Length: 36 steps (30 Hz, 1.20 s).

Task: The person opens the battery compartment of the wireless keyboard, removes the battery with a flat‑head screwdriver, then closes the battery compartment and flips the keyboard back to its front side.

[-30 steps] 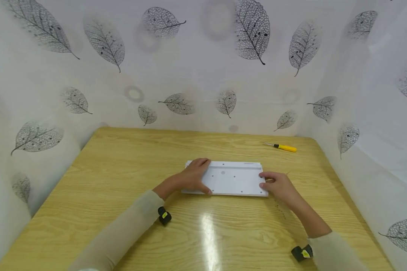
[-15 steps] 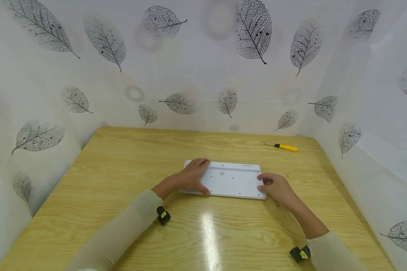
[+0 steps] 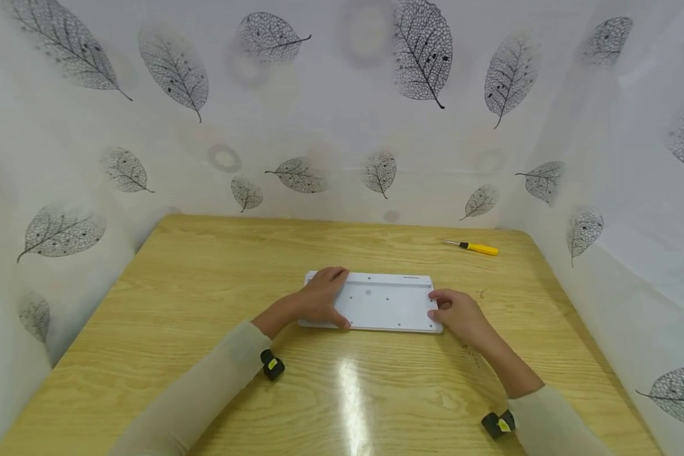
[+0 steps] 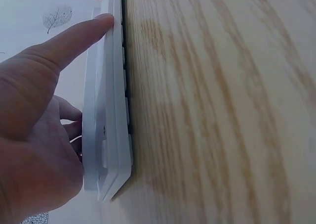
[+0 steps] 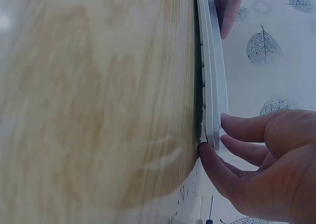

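Note:
A white keyboard (image 3: 376,310) lies underside up on the table, small screw holes dotting its back. Its keys face the wood, as the edge of the keyboard (image 4: 116,110) shows in the left wrist view. My left hand (image 3: 322,297) spans the left end and grips it, thumb on the front edge and fingers toward the back edge. At the right end my right hand (image 3: 458,313) pinches the short side. In the right wrist view one fingertip of the right hand (image 5: 271,159) is tucked under the corner, while other digits touch the upper face.
A yellow-handled screwdriver (image 3: 479,249) lies at the back right of the wooden table (image 3: 205,266). Leaf-patterned white curtains (image 3: 342,126) enclose the table at the back and sides. Small dark marks sit on the wood near the right hand.
The keyboard has shifted slightly to the left, with both hands moving along on it. Their holds look the same. The screwdriver has stayed in place.

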Available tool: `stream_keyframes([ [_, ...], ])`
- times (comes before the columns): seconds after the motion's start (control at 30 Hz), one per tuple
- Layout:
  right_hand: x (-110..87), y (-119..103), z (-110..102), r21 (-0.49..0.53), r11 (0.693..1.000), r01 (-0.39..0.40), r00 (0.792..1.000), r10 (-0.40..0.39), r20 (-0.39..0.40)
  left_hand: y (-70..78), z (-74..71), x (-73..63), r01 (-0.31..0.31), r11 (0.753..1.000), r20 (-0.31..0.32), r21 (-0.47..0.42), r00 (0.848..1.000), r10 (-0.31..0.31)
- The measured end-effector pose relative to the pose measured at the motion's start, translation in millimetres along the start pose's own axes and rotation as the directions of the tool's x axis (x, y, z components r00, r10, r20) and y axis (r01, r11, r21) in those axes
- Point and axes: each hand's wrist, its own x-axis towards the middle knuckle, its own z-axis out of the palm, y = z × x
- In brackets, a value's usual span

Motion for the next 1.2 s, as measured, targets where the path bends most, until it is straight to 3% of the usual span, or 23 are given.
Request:
stream_keyframes([
  [0.9,2.9,-10,8,-0.037,0.998,0.05,0.999,-0.05,0.007,-9.4,-4.2,-9.9,0.005,1.0,-0.006,-0.022,1.0,-0.005],
  [1.2,19.1,0,-2,0.102,0.994,0.048,0.998,-0.051,0.032,-11.2,-4.6,-10.3,0.005,1.0,0.0,-0.026,1.0,-0.005],
])
